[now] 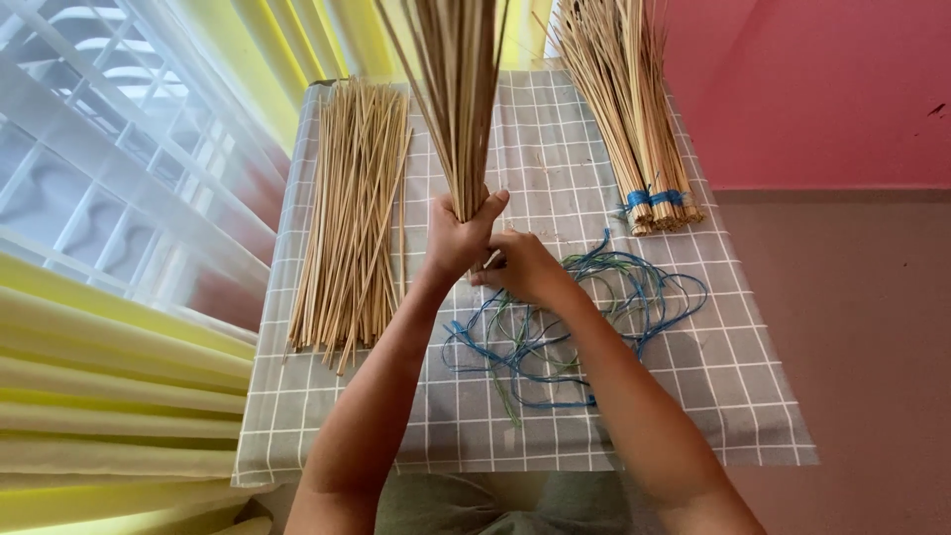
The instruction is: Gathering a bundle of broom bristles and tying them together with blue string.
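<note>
My left hand (458, 238) is closed around the lower end of an upright bundle of thin tan sticks (458, 99) that fans out above the table. Just to its right, my right hand (523, 267) has its fingers curled at the base of that bundle; whether it pinches a stick end or a string I cannot tell. Under and beside my right hand lies a loose tangle of blue and green strings (584, 307).
A grey checked cloth (733, 376) covers the small table. A loose pile of sticks (352, 218) lies at the left. At the back right lie bundles tied with blue string (649, 139). Yellow and white curtains (109, 376) hang left; a pink wall (822, 89) stands right.
</note>
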